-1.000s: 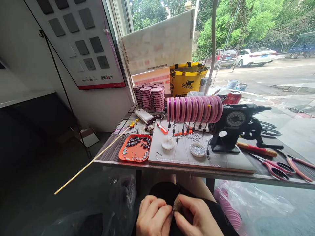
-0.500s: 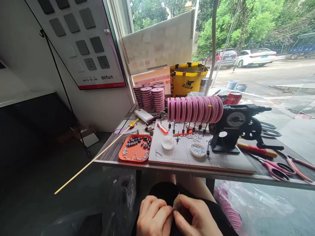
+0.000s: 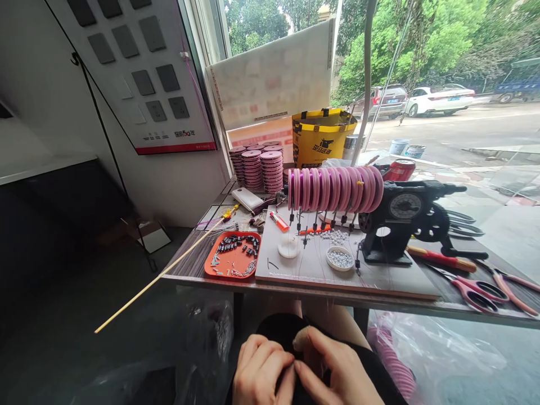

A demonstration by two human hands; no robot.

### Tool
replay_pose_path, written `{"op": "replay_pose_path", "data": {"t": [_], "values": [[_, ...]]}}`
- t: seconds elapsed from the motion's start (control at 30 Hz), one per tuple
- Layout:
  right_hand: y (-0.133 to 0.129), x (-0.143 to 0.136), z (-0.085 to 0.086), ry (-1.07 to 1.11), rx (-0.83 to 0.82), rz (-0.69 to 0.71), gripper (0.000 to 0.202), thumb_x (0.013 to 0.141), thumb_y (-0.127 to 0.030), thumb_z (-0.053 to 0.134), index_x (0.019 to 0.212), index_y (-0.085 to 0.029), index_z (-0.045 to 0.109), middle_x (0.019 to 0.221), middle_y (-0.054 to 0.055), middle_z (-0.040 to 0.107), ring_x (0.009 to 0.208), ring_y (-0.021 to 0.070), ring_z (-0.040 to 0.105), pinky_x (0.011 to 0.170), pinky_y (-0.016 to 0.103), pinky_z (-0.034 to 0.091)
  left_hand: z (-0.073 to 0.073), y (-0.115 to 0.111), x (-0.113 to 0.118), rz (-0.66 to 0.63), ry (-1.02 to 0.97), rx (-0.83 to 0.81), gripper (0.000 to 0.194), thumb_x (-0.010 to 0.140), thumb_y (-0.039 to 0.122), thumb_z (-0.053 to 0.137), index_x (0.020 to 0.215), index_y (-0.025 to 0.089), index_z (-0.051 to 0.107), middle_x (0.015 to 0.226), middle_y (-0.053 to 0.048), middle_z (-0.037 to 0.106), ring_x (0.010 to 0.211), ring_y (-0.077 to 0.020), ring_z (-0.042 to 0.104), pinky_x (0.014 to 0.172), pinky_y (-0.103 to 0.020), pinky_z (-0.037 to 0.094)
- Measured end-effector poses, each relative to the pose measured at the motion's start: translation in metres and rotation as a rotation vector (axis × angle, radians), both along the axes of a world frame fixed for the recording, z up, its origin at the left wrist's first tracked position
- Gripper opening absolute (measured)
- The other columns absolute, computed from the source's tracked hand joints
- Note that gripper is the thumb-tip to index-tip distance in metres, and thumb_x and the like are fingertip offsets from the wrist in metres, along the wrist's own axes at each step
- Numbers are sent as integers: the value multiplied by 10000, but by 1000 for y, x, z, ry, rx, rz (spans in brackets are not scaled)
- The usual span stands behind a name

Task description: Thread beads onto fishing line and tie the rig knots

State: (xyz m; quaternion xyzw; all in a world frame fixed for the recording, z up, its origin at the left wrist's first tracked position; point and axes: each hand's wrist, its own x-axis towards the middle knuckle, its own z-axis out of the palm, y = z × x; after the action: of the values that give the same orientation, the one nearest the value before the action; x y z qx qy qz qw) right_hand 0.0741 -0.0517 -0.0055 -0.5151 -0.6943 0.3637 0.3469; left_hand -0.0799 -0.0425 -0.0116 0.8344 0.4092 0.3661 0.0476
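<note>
My left hand (image 3: 264, 371) is above my lap, its fingers curled and pressed together at the tips. Against those fingertips rests the thumb tip of my right hand (image 3: 333, 365). The right index finger bends above it with a gap between, and its tip looks pale, as if wrapped. Whatever is pinched where the hands meet is too small or hidden to make out. Beyond them on the table, thin lines with small dark weights (image 3: 305, 242) hang from a row of pink spools (image 3: 335, 188), mounted on a black hand-cranked winder (image 3: 405, 216).
On the table are an orange tray (image 3: 211, 264) of small dark parts, a white dish of beads (image 3: 340, 259), scissors (image 3: 476, 292), pliers (image 3: 512, 287) and stacked spools (image 3: 272, 171). A long thin stick (image 3: 156, 278) juts past the left edge. Plastic bags (image 3: 442, 343) lie below.
The right index finger has lifted and drawn back toward the left, widening the gap above the thumb. The left hand has barely moved. The view has shifted very slightly.
</note>
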Motion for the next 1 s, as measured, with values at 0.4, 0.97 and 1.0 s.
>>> {"op": "replay_pose_path", "data": {"t": [0.4, 0.97, 1.0], "values": [[-1, 5, -10, 35, 157, -33, 157, 865, -260, 398, 744, -189, 468, 621, -16, 505, 528, 113, 492, 513, 182, 426, 4, 3, 0, -28, -33, -4, 134, 742, 81, 616, 702, 198, 565, 612, 14, 640, 597, -145, 574, 544, -233, 497], [-4, 3, -6, 34, 181, -27, 156, 856, -232, 414, 723, -192, 484, 632, -4, 567, 556, 116, 549, 533, 174, 441, 4, 0, 3, -5, -214, -101, 123, 728, 102, 642, 692, 210, 594, 604, 29, 643, 596, -137, 584, 538, -210, 498], [-4, 3, -7, 32, 183, -25, 148, 855, -227, 418, 728, -193, 486, 639, -3, 574, 563, 115, 554, 539, 172, 443, 4, 0, 3, -15, -209, -101, 129, 725, 96, 643, 694, 210, 592, 605, 30, 643, 596, -134, 583, 539, -205, 495]]}}
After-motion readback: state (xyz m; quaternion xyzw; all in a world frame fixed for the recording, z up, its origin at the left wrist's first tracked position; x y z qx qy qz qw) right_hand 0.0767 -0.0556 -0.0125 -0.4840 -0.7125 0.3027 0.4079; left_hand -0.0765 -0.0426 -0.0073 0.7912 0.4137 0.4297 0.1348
